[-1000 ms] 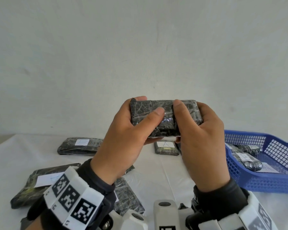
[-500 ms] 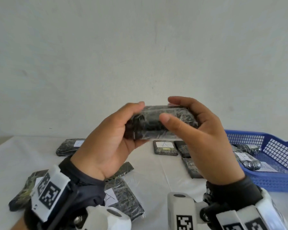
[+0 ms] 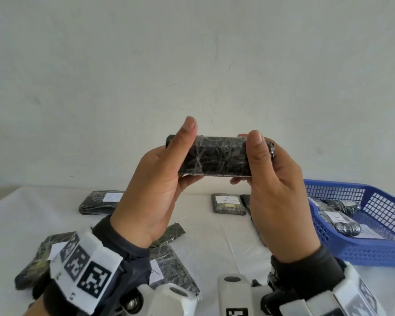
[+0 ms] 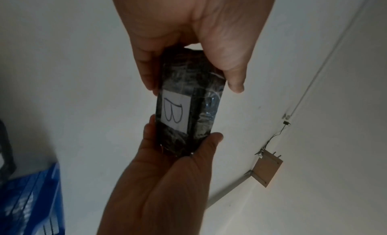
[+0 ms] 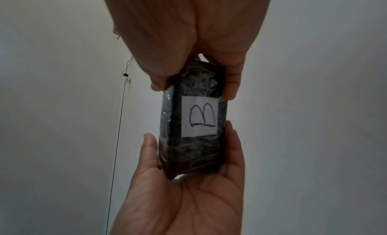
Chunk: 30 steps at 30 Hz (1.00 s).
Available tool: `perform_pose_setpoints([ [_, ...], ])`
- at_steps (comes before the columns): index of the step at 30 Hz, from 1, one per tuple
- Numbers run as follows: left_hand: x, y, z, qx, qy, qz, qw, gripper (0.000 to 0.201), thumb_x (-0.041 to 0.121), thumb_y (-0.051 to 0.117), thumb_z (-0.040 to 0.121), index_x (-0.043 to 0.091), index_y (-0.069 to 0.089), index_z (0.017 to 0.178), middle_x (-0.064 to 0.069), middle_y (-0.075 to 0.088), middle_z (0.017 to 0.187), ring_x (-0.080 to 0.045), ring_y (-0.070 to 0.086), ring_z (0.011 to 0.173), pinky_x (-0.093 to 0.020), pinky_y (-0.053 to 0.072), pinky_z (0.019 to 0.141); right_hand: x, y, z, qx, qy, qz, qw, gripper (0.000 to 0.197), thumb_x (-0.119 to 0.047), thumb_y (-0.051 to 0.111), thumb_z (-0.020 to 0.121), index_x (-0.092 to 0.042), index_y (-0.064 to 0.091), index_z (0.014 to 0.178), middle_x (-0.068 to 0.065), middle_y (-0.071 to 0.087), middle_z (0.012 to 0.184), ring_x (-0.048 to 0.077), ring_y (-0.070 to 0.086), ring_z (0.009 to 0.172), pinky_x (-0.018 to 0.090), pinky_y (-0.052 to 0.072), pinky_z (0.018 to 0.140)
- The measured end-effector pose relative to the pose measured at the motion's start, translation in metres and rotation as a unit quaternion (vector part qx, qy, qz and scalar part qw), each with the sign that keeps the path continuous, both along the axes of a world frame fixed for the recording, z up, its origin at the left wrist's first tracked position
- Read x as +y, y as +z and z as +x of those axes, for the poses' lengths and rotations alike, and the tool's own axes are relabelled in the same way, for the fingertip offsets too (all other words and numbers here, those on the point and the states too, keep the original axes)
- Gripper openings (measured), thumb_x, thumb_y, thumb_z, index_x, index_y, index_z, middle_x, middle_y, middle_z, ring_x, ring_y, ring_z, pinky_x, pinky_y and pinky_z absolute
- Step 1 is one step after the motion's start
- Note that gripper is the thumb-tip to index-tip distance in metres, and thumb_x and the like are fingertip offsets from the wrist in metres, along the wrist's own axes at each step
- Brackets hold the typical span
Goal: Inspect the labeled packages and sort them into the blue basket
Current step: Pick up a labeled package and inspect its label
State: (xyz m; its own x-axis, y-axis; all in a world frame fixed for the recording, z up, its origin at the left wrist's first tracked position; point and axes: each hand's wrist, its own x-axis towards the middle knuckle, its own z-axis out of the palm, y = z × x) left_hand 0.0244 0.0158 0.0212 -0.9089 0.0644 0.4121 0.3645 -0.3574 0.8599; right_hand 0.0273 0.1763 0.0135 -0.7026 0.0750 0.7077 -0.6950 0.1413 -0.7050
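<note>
I hold a black plastic-wrapped package [image 3: 214, 156] up at chest height in front of the wall, level, one end in each hand. My left hand [image 3: 180, 153] grips its left end, thumb upright on the near face. My right hand [image 3: 260, 156] grips its right end the same way. The near face is plain. The far face carries a white label [image 5: 200, 116] with a handwritten B, which also shows in the left wrist view as the label [image 4: 173, 110]. The blue basket [image 3: 333, 187] stands on the table at the right, with two or three wrapped packages [image 3: 339, 221] inside.
More black packages lie on the white table [image 3: 205, 226]: one labelled A [image 3: 228, 204] under my hands, one at the back left [image 3: 99, 201], one at the near left [image 3: 32, 263], one by my left wrist [image 3: 171, 272]. A white wall stands behind.
Both hands turned the package and changed grip. The thumbs lay across the near face, and now they stand upright at each end. The package sits slightly higher.
</note>
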Motion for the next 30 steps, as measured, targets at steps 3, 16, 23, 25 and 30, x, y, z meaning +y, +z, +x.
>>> perform_pose_setpoints([
  [3,-0.002,-0.001,-0.002,-0.004,0.000,-0.003,1.000,0.058,0.056,0.064,0.077,0.005,0.072,0.102,-0.008,0.077,0.098,-0.018,0.075,0.103,-0.039,0.058,0.102,0.000,-0.002,0.003,-0.027,0.001,-0.001,1.000,0.049,-0.061,0.037,0.098,-0.025,0.070,0.098,0.001,0.072,0.093,0.015,0.069,0.088,0.027,0.056,0.079],
  [16,0.005,-0.008,-0.003,0.032,0.015,-0.021,0.999,0.042,0.052,0.078,0.075,0.017,0.079,0.098,-0.005,0.080,0.108,-0.016,0.075,0.109,-0.040,0.058,0.100,-0.003,0.002,0.004,-0.033,-0.017,-0.022,0.999,0.041,-0.058,0.056,0.095,-0.021,0.063,0.081,-0.009,0.067,0.069,0.012,0.062,0.067,0.028,0.048,0.065],
  [23,0.012,-0.009,0.001,0.058,0.024,-0.046,0.997,0.026,0.051,0.076,0.081,0.027,0.081,0.090,-0.004,0.080,0.104,-0.014,0.075,0.106,-0.036,0.056,0.101,-0.005,0.000,0.002,-0.041,0.019,-0.064,0.997,0.044,-0.047,0.074,0.094,-0.003,0.070,0.101,0.007,0.076,0.090,0.020,0.071,0.084,0.039,0.058,0.077],
  [25,0.012,-0.010,0.000,0.067,0.034,-0.050,0.996,0.027,0.048,0.077,0.086,0.023,0.080,0.095,-0.010,0.078,0.108,-0.020,0.074,0.108,-0.043,0.055,0.104,-0.005,-0.002,0.000,-0.044,0.025,-0.076,0.996,0.045,-0.045,0.076,0.091,-0.003,0.070,0.107,0.007,0.077,0.096,0.021,0.074,0.091,0.041,0.060,0.082],
  [30,0.008,-0.010,-0.002,0.049,0.037,-0.030,0.998,0.046,0.056,0.064,0.090,0.014,0.072,0.108,-0.011,0.075,0.111,-0.020,0.071,0.114,-0.048,0.053,0.107,-0.007,-0.003,0.000,-0.031,0.012,-0.044,0.998,0.050,-0.046,0.077,0.087,-0.003,0.070,0.112,0.007,0.078,0.102,0.022,0.076,0.097,0.038,0.061,0.086],
])
